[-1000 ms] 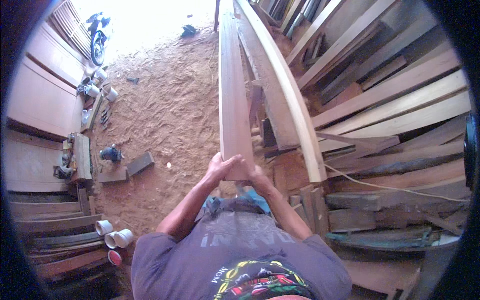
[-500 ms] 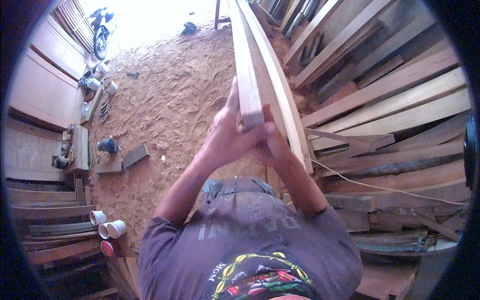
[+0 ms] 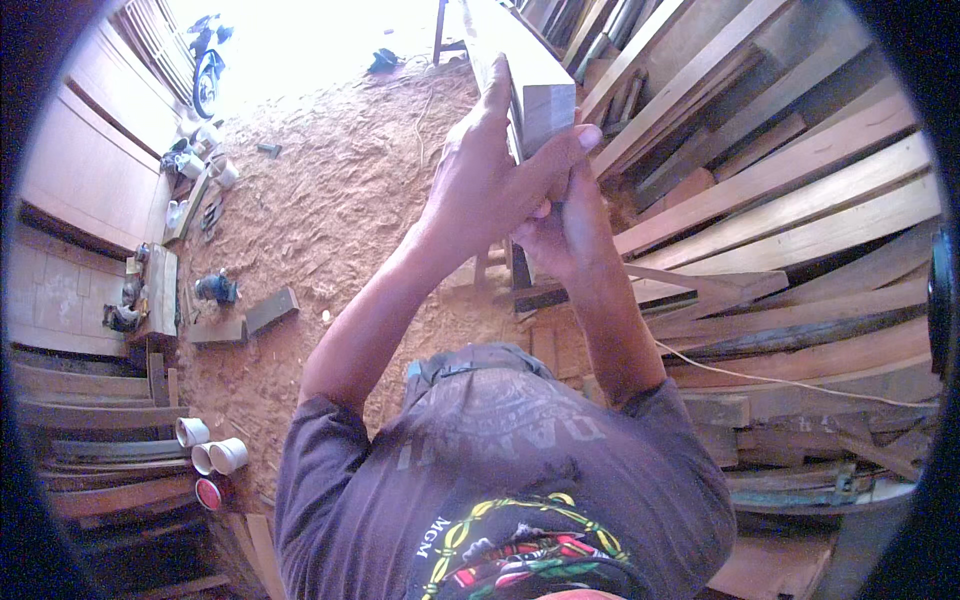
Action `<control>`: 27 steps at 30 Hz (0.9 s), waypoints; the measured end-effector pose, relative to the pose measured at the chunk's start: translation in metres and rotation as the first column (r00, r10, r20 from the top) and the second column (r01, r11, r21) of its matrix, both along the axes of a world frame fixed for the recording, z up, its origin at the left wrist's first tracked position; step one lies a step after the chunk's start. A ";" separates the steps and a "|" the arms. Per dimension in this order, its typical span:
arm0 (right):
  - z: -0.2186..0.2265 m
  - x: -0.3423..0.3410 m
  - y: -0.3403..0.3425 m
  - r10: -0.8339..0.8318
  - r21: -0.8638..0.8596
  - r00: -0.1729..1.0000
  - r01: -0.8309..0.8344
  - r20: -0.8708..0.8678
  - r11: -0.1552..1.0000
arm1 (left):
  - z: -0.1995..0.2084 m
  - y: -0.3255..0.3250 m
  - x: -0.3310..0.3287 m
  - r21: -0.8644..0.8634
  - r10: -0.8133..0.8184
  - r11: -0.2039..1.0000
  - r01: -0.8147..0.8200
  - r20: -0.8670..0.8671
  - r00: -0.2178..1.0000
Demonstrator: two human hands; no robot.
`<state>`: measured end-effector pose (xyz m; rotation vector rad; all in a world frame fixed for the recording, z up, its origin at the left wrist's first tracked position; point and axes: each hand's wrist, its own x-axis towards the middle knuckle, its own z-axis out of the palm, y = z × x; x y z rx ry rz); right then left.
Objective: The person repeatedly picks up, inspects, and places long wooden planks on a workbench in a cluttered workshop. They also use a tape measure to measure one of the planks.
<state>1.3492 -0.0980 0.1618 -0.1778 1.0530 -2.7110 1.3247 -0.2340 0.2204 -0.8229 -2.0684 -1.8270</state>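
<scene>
Left hand wrapped round my long plank near its cut end, steadying its length | right hand clasped just beneath, bearing weight | plank raised before me, beside leaning board stack, above sawdust floor

- Wooden plank: pale tan, light end grain.
- Stacked boards: tan to reddish brown.
- Sawdust floor: orange-brown.
- Shirt: faded purple-grey, with a yellow, green and red print.
- Pipe pieces: white.
- Can: red top.
</scene>
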 end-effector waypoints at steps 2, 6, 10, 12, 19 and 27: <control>0.002 -0.001 0.001 -0.010 -0.028 1.000 0.010 0.027 1.000 | -0.003 0.002 -0.002 -0.008 -0.010 1.000 0.010 0.042 0.999; 0.006 -0.002 0.002 -0.046 -0.020 0.999 0.045 -0.010 0.999 | -0.003 0.009 -0.012 -0.007 0.059 0.998 -0.061 -0.124 0.990; 0.014 -0.003 -0.001 -0.043 -0.055 0.999 0.043 0.002 0.998 | 0.001 0.006 -0.012 -0.037 0.020 0.999 -0.021 -0.041 0.999; 0.017 -0.002 -0.005 -0.055 -0.082 0.998 0.054 -0.008 0.995 | 0.004 0.004 -0.011 -0.051 0.026 0.998 -0.029 -0.047 0.999; 0.022 -0.005 -0.013 -0.045 -0.119 0.997 0.037 -0.069 0.992 | 0.015 0.007 -0.006 -0.051 0.082 0.995 -0.089 -0.117 0.990; 0.019 -0.003 -0.017 -0.053 -0.095 0.990 0.040 -0.131 0.995 | 0.019 0.002 0.001 -0.029 0.020 0.999 -0.022 -0.060 0.998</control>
